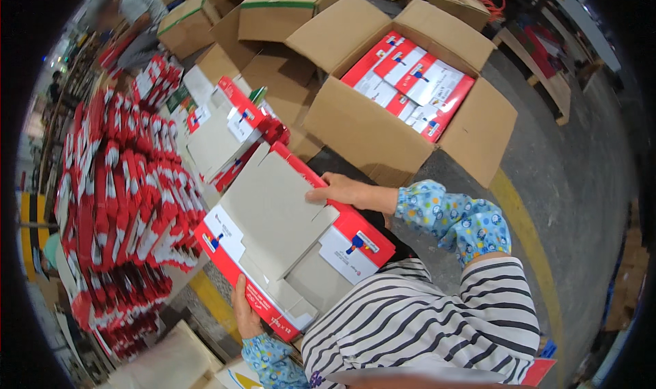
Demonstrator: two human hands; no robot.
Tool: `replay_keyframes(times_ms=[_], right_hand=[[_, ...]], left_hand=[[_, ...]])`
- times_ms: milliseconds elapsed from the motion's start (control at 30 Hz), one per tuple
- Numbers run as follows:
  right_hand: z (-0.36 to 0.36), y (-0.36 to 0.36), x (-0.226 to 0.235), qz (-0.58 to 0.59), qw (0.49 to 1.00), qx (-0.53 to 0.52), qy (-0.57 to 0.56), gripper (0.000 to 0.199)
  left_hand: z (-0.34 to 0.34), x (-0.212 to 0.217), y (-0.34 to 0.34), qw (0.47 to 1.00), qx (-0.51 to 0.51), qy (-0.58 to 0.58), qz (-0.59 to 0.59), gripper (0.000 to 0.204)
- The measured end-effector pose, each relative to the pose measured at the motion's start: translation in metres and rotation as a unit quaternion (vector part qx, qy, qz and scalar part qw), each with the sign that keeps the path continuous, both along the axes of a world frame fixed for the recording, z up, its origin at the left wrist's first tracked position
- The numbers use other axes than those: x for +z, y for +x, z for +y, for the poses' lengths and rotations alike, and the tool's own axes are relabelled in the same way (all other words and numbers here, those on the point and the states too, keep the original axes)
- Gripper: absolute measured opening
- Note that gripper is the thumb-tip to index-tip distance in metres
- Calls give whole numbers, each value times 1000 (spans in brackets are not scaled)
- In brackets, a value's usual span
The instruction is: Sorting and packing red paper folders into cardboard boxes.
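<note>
I hold a flat, unfolded red-and-white carton blank with its grey inner side facing up, in front of my chest. My left hand grips its near lower edge from beneath. My right hand presses on its far right edge, fingers curled over the red border. The blank's flaps hang toward my striped shirt. Another unfolded carton of the same kind lies just beyond it.
A large stack of folded red-and-white carton blanks stands at my left. An open brown cardboard box filled with red-and-white packs sits ahead on the concrete floor. More brown boxes lie behind. Another person is at the far left.
</note>
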State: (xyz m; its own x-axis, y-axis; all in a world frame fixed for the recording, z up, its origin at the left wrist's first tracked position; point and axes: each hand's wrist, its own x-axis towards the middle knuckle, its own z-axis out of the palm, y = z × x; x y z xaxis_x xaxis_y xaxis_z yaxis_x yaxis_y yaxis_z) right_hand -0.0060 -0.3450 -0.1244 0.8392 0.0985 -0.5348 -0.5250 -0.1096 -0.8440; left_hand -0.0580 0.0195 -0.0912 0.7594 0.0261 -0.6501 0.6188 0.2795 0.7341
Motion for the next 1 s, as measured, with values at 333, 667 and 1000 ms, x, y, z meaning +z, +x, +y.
replay_keyframes(times_ms=[333,667,1000], right_hand=[[-119,-2,89,-108,973,-183,91,59],[-431,44,163,-131,959,-205,-147,66],[-483,112,47,15,924,-77,-373,49]], left_hand=[[-127,74,81,984,-81,17,-159,44],[-441,21,152,947,-171,-237,-136,40],[-524,-75,158,975,-116,-151,112,38]])
